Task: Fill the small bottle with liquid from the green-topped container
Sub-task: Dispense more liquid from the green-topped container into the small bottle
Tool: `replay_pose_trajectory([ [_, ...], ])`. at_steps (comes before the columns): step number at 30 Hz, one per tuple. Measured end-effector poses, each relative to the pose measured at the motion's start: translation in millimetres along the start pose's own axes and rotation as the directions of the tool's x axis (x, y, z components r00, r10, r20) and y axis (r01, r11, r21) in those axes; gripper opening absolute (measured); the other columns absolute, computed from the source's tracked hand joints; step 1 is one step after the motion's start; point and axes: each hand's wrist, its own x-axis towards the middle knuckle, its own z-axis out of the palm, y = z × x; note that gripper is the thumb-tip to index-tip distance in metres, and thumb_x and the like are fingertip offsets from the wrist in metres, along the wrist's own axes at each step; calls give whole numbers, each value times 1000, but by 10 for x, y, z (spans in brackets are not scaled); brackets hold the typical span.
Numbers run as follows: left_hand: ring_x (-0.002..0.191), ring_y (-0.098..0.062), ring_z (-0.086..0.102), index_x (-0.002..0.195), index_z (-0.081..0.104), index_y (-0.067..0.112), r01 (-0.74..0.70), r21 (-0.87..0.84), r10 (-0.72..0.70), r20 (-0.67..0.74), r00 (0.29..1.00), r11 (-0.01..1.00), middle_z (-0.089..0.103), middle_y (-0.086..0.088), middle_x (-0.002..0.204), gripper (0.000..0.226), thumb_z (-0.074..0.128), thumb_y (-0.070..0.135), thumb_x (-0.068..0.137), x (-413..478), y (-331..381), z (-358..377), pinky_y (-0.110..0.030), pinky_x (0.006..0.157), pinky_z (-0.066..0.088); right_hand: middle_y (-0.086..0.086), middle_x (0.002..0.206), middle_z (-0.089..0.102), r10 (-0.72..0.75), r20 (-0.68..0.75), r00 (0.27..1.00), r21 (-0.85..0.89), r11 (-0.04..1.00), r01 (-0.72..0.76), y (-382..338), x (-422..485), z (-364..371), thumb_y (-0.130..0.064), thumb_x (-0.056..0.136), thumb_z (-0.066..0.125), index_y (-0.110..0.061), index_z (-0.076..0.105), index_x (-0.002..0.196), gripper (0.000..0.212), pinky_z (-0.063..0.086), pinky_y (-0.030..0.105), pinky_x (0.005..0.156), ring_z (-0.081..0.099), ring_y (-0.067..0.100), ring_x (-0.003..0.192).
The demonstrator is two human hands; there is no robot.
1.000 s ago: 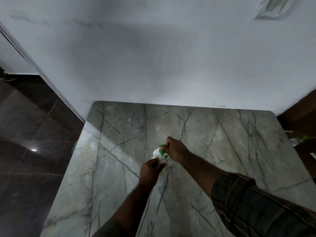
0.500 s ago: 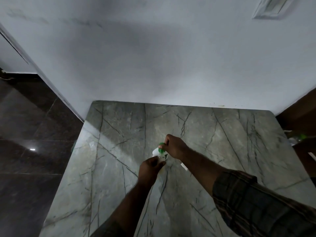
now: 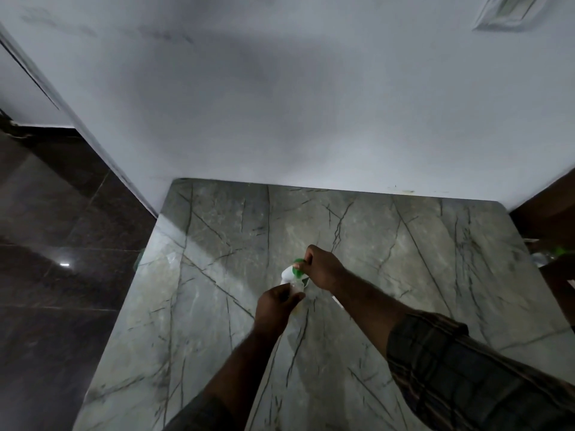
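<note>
Dark glossy floor tiles (image 3: 62, 290): at 9 o'clock of the view, beside the table. Grey veined marble tabletop (image 3: 404, 259): lower centre, far edge against the white wall (image 3: 280, 104) at 12 o'clock. My left hand (image 3: 275, 307): near the table's middle, fingers curled round the small clear bottle (image 3: 297, 286); whether its base rests on the marble I cannot tell. Green-topped container (image 3: 289, 272): white body, at the bottle's 12 o'clock, white part just above the bottle's mouth; contact not discernible. My right hand (image 3: 322, 269): at the container's 3 o'clock, fingers and thumb wrapped round it. Plaid sleeve (image 3: 466, 368): on my right forearm, at 5 o'clock.
</note>
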Motion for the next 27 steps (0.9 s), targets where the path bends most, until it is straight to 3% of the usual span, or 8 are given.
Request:
replay_pose_trajectory([
  [6, 58, -10, 55, 83, 72, 14, -7, -20, 6, -3, 1000, 1000, 66, -6, 68, 22, 74, 37, 83, 14, 34, -11, -26, 57, 44, 4, 84, 59, -27, -4, 1000, -33, 999, 27, -50, 18, -96, -43, 90, 64, -13, 53, 94, 32, 44, 34, 71, 56, 20, 80],
  [11, 59, -18, 55, 85, 73, 12, 19, -5, -19, 25, 1000, 1000, 68, -14, 75, 28, 74, 40, 83, 40, -20, 5, -32, 57, 44, 4, 82, 61, -8, 5, 1000, -12, 1000, 9, 36, 28, -6, -44, 91, 62, -13, 53, 93, 33, 51, 40, 74, 60, 22, 78],
  [16, 56, -10, 53, 80, 71, 14, -4, 16, 4, 6, 1000, 1000, 64, -5, 65, 25, 72, 38, 84, 43, 14, -24, -26, 55, 42, 4, 83, 59, -15, 6, 1000, 1, 1000, 15, -1, 27, -53, -45, 90, 62, -14, 52, 91, 33, 47, 37, 72, 57, 21, 78],
  [20, 62, -23, 63, 83, 72, 15, -27, 16, 27, 21, 999, 999, 68, -9, 71, 24, 73, 39, 84, 46, 19, -18, -39, 60, 50, 3, 80, 58, -32, 15, 999, 17, 999, 32, 3, 7, -98, -44, 90, 64, -13, 52, 91, 33, 44, 34, 68, 55, 19, 75],
  [24, 61, -12, 60, 87, 73, 15, -24, 16, 23, 27, 999, 1000, 68, -2, 71, 22, 73, 37, 84, 35, 9, -15, -22, 56, 45, 0, 79, 58, -25, 15, 1000, 8, 1000, 25, 37, 6, -7, -44, 91, 62, -17, 50, 90, 30, 49, 36, 71, 59, 19, 77],
  [27, 59, -13, 59, 83, 72, 14, -22, 11, 22, 22, 1000, 1000, 68, -8, 71, 21, 74, 35, 84, 40, 17, -24, -26, 57, 45, 1, 79, 58, -34, 18, 999, -9, 999, 34, 6, 28, -56, -45, 90, 63, -17, 50, 88, 31, 48, 36, 71, 58, 19, 76],
])
